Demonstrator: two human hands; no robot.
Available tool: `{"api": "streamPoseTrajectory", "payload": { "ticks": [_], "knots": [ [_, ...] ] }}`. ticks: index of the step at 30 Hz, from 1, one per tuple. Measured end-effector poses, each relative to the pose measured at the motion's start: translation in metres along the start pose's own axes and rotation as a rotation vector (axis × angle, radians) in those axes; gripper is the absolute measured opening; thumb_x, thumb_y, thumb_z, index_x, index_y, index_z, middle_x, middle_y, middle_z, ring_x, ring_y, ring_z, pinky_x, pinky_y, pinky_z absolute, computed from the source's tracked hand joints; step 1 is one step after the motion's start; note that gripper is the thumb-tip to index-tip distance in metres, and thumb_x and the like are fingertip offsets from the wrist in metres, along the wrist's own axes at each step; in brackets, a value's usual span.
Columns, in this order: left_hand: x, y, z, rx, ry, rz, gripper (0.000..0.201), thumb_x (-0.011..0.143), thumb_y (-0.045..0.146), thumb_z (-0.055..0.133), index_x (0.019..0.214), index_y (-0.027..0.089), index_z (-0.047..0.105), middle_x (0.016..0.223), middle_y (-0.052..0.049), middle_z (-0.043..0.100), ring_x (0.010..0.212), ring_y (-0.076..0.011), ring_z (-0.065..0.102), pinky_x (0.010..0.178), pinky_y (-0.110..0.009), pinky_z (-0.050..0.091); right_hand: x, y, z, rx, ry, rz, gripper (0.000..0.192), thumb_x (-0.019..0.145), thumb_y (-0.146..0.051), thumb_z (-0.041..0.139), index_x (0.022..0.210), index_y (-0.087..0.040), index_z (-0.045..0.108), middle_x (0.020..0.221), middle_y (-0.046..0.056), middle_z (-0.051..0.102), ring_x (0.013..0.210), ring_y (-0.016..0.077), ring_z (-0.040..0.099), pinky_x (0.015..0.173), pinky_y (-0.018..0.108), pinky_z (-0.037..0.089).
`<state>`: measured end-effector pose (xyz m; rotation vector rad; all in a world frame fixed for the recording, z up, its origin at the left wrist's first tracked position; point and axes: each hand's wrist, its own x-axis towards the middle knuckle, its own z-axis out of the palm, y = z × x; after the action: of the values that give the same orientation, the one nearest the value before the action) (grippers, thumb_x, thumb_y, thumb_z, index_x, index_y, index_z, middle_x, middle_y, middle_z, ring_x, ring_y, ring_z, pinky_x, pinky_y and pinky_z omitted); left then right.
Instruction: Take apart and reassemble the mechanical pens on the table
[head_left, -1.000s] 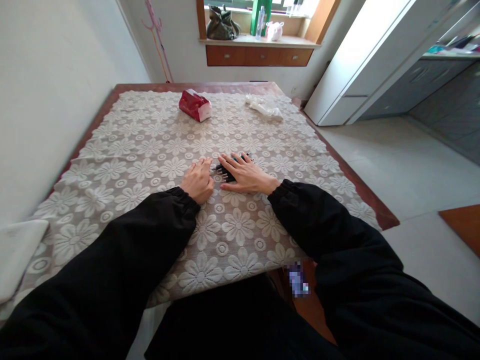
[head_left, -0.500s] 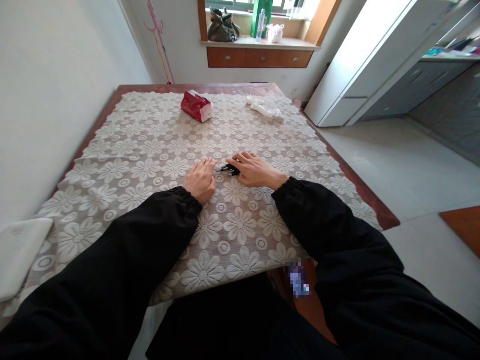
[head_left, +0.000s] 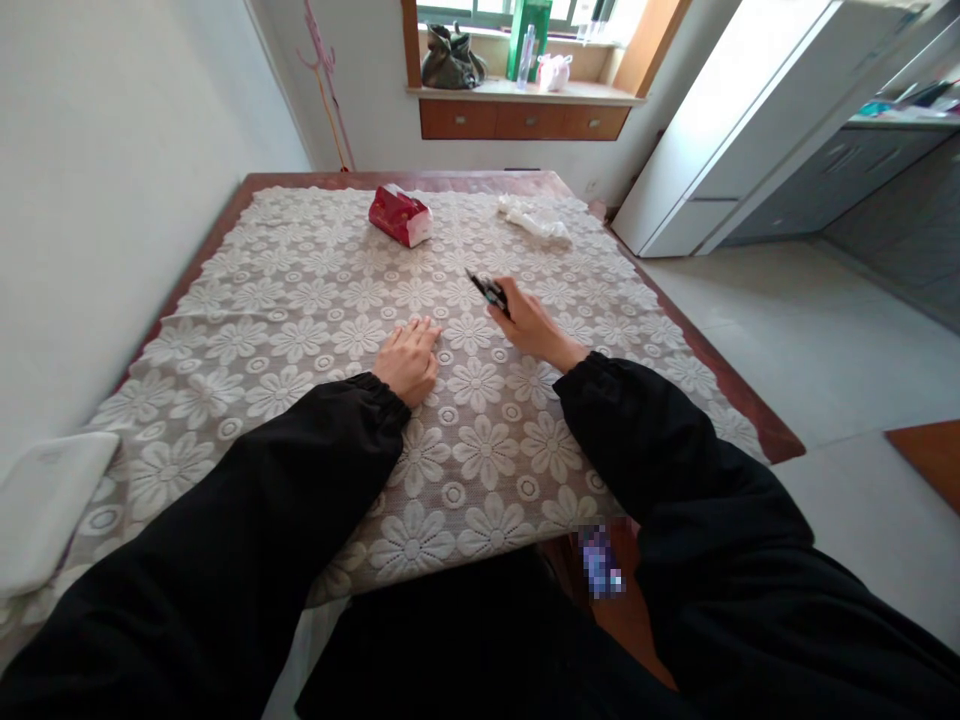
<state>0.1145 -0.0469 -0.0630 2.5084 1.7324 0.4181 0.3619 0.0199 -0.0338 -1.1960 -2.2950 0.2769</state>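
Resting palm-down on the lace tablecloth [head_left: 480, 450], the left hand [head_left: 409, 358] is seen flat and holding nothing, its fingers spread loosely over the flower pattern, with a black sleeve [head_left: 247, 540] running back to the near edge of the table. Just beyond and to the right, a small bundle of black pens [head_left: 489, 291] is gripped in the closed right hand [head_left: 529, 322] and lifted clear of the cloth, tips tilted away to the left. Further off, a red tissue pack [head_left: 400, 214] and a crumpled white wrapper [head_left: 534, 219] are seen lying near the far edge, well apart from both hands.
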Motion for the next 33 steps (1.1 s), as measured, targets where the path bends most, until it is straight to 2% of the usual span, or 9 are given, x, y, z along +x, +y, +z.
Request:
{"api": "streamPoseTrajectory", "payload": {
  "ticks": [3,6,10,16,20,25,29,31,33],
  "knots": [
    [0.0,0.0,0.0,0.0,-0.002,-0.001,0.055,0.096,0.023,0.04,0.15,0.015,0.05,0.164,-0.011,0.044,0.154,-0.0277,0.036,0.129,-0.05,0.029,0.005,0.008,0.009,0.232,0.338,0.126,0.049,0.105,-0.055,0.033,0.144,-0.025,0.04,0.106,0.008,0.067,0.089,0.0231,0.067,0.08,0.04,0.056],
    [0.0,0.0,0.0,0.003,-0.002,0.004,0.055,0.096,0.023,0.041,0.149,0.015,0.051,0.164,-0.011,0.044,0.154,-0.028,0.037,0.128,-0.05,0.03,0.006,0.01,0.018,0.421,0.494,0.212,0.052,0.096,-0.066,0.049,0.131,-0.027,0.05,0.102,0.005,0.066,0.09,0.0222,0.066,0.082,0.04,0.058],
    [-0.001,0.001,-0.002,0.017,-0.005,-0.001,0.054,0.096,0.022,0.04,0.149,0.014,0.052,0.163,-0.012,0.044,0.154,-0.0281,0.038,0.129,-0.049,0.029,0.001,0.01,0.023,0.706,0.463,0.202,0.043,0.082,-0.062,0.071,0.098,-0.026,0.056,0.09,0.0,0.065,0.087,0.0212,0.069,0.088,0.043,0.06],
    [-0.001,0.003,-0.003,0.02,0.006,-0.004,0.054,0.096,0.022,0.042,0.148,0.017,0.053,0.162,-0.011,0.046,0.153,-0.0278,0.04,0.128,-0.049,0.031,-0.001,0.009,0.018,1.007,0.348,0.223,0.044,0.076,-0.054,0.08,0.097,-0.026,0.054,0.071,-0.006,0.062,0.072,0.0193,0.072,0.078,0.039,0.062],
    [-0.001,0.002,-0.002,0.031,0.019,-0.005,0.053,0.096,0.022,0.043,0.147,0.019,0.054,0.162,-0.01,0.047,0.152,-0.0274,0.04,0.128,-0.049,0.033,0.011,0.019,0.008,0.974,0.328,0.233,0.039,0.077,-0.053,0.08,0.094,-0.024,0.059,0.062,-0.008,0.059,0.052,0.0125,0.06,0.062,0.031,0.058],
    [-0.002,0.004,-0.005,0.038,0.006,-0.001,0.053,0.097,0.023,0.043,0.148,0.017,0.054,0.162,-0.012,0.046,0.153,-0.0276,0.04,0.128,-0.048,0.032,0.021,0.046,0.004,0.94,0.452,0.272,0.044,0.072,-0.056,0.083,0.092,-0.024,0.06,0.07,-0.004,0.067,0.064,0.0161,0.066,0.062,0.03,0.056],
    [-0.002,0.004,-0.003,0.037,-0.002,-0.023,0.052,0.097,0.021,0.043,0.148,0.016,0.054,0.163,-0.01,0.045,0.153,-0.0266,0.038,0.129,-0.047,0.03,0.019,0.058,0.008,0.826,0.331,0.313,0.05,0.072,-0.065,0.079,0.089,-0.023,0.06,0.065,-0.004,0.063,0.058,0.0149,0.061,0.059,0.028,0.051],
    [-0.002,0.004,-0.001,0.036,0.003,-0.018,0.052,0.097,0.021,0.043,0.148,0.017,0.054,0.163,-0.01,0.045,0.153,-0.0265,0.038,0.129,-0.047,0.029,0.025,0.064,0.002,0.692,0.337,0.308,0.049,0.077,-0.068,0.073,0.088,-0.022,0.059,0.061,-0.005,0.058,0.054,0.0138,0.055,0.056,0.028,0.046],
    [-0.002,0.003,0.0,0.035,0.01,-0.013,0.052,0.097,0.021,0.044,0.148,0.017,0.054,0.163,-0.009,0.044,0.153,-0.0264,0.038,0.129,-0.047,0.029,0.034,0.071,-0.009,0.413,0.272,0.238,0.045,0.082,-0.065,0.07,0.085,-0.021,0.06,0.065,-0.003,0.059,0.059,0.0154,0.056,0.06,0.028,0.046]
  ]
}}
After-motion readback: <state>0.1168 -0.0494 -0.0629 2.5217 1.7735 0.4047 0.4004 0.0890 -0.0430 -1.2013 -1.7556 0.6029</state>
